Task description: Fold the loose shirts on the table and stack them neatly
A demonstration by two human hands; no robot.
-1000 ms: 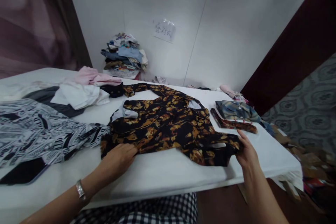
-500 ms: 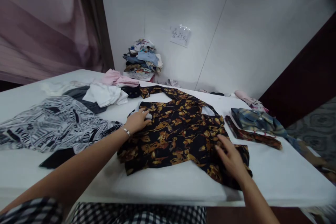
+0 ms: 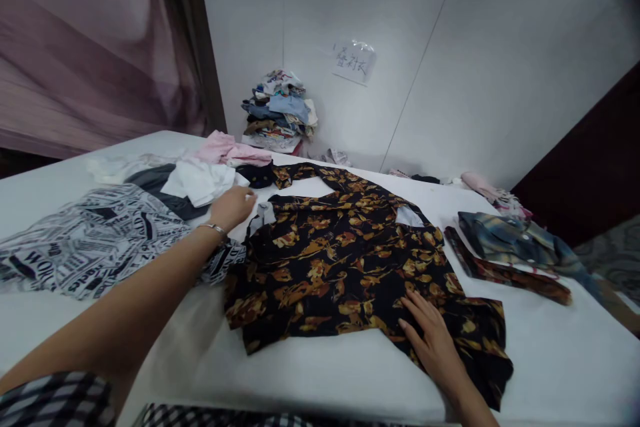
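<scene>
A black shirt with a gold-brown floral print [image 3: 340,260] lies spread on the white table, one sleeve stretched toward the far left and the other toward the near right. My right hand [image 3: 433,340] rests flat on its lower right part, fingers outstretched. Just off the shirt's left side, my left hand [image 3: 233,208] hovers with loosely bent fingers and nothing visible in them. Beside that hand are a crumpled white garment [image 3: 197,180] and a black-and-white newspaper-print garment [image 3: 100,233]. A pale grey patch [image 3: 263,215] shows at the floral shirt's left edge.
Pink cloth [image 3: 230,149] and dark grey cloth [image 3: 160,183] lie at the left. A tall clothes pile [image 3: 280,110] stands against the wall. Folded garments, including a blue plaid one [image 3: 515,240], lie right on the white table [image 3: 310,373]. A paper sign [image 3: 354,63] hangs on the wall.
My left hand has lifted off the floral shirt and moved left and away from me. My right hand stays on the shirt, whose near-right sleeve now lies stretched farther out. The view has shifted slightly.
</scene>
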